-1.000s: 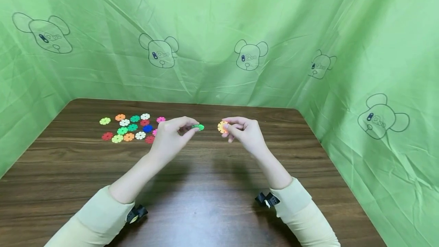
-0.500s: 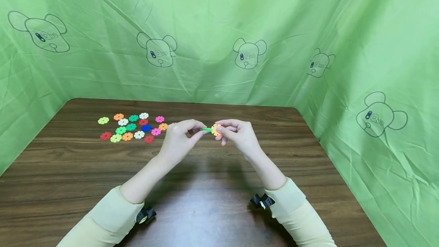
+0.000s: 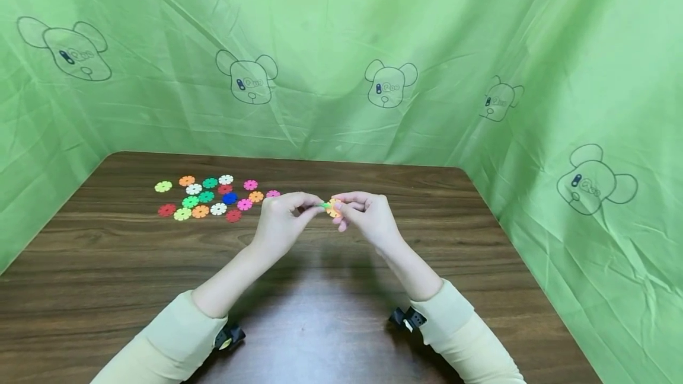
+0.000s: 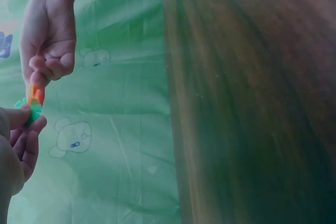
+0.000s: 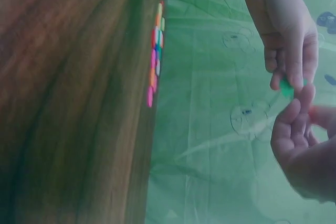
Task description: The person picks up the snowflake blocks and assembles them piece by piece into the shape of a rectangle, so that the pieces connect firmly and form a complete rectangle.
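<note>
Above the table, my left hand (image 3: 281,218) pinches a green notched snowflake disc (image 4: 35,110) between thumb and fingers. An orange snowflake disc (image 3: 333,208) is pinched in my right hand (image 3: 372,219). The two discs meet at their rims between my fingertips, turned crosswise to each other. In the left wrist view the orange disc (image 4: 35,94) reaches into the green one's edge. Fingers cover much of the green disc (image 5: 286,88) in the right wrist view, and only a bit of orange shows there.
Several loose snowflake discs in many colours, such as a blue one (image 3: 229,198) and a red one (image 3: 167,210), lie flat on the left back of the wooden table (image 3: 320,325). A green cloth (image 3: 325,117) printed with bear heads hangs behind and beside the table.
My hands have come together, the left moving right and the right moving slightly left. The green and orange discs, apart a second ago, now meet at their edges. The loose discs stay put.
</note>
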Demonstrator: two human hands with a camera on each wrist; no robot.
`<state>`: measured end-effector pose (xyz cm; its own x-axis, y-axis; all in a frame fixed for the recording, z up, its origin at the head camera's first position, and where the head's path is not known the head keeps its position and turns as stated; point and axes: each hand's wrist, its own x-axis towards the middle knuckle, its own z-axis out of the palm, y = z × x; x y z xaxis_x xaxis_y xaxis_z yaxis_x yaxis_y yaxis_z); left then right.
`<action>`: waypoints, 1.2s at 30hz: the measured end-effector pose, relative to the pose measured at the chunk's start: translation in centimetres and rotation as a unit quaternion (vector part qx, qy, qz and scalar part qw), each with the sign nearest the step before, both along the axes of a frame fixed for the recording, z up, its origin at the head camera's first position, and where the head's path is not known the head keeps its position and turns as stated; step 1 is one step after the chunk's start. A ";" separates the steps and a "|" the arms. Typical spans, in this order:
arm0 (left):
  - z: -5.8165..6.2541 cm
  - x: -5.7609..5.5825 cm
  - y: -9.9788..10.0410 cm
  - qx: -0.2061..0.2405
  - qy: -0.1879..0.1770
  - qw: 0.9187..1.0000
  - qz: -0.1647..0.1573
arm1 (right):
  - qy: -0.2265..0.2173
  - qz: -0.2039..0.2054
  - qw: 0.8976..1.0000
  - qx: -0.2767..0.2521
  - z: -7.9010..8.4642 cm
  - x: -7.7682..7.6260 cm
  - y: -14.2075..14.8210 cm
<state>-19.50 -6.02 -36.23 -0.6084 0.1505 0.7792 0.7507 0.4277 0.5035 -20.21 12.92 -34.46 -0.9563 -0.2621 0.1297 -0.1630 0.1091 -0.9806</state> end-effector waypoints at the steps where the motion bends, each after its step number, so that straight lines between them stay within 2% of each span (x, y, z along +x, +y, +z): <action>1: -0.1 0.0 0.0 0.001 0.003 1.000 0.001 | 0.002 -0.003 1.000 0.002 -0.1 0.0 0.0; 5: -0.2 0.0 0.0 0.006 -0.003 1.000 0.002 | 0.003 -0.006 1.000 0.003 -0.4 0.1 -0.1; 9: -0.3 -0.1 -0.3 0.002 -0.021 1.000 -0.005 | -0.016 0.015 1.000 -0.007 -0.4 -0.1 -0.1; 13: -0.1 -0.3 -0.8 -0.023 -0.041 0.999 -0.023 | -0.046 0.035 0.998 -0.034 -0.3 -0.5 0.1; 16: 0.0 -0.5 -1.7 -0.046 -0.071 0.996 -0.026 | -0.055 0.033 0.997 -0.047 -0.3 -0.7 0.6; 20: -0.1 -1.0 -3.6 -0.068 -0.110 0.991 -0.015 | -0.052 0.026 0.998 -0.035 -0.5 -1.0 1.5; 27: -0.5 -1.8 -7.8 -0.121 -0.139 0.983 0.016 | -0.065 0.033 0.997 0.007 -0.7 -1.4 3.0; 31: -1.4 -2.6 -10.2 -0.151 -0.158 0.975 0.034 | -0.078 0.029 0.996 0.042 -0.6 -1.6 3.5; 36: -3.0 -3.8 -13.4 -0.189 -0.196 0.961 0.038 | -0.069 0.055 0.993 0.075 -0.4 -1.7 4.4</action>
<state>-23.33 -19.43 -39.25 -0.8645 0.3212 0.3867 0.4944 0.6824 0.5385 -21.93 17.27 -34.89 -0.9264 -0.3732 -0.0499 -0.0465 0.2449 -0.9684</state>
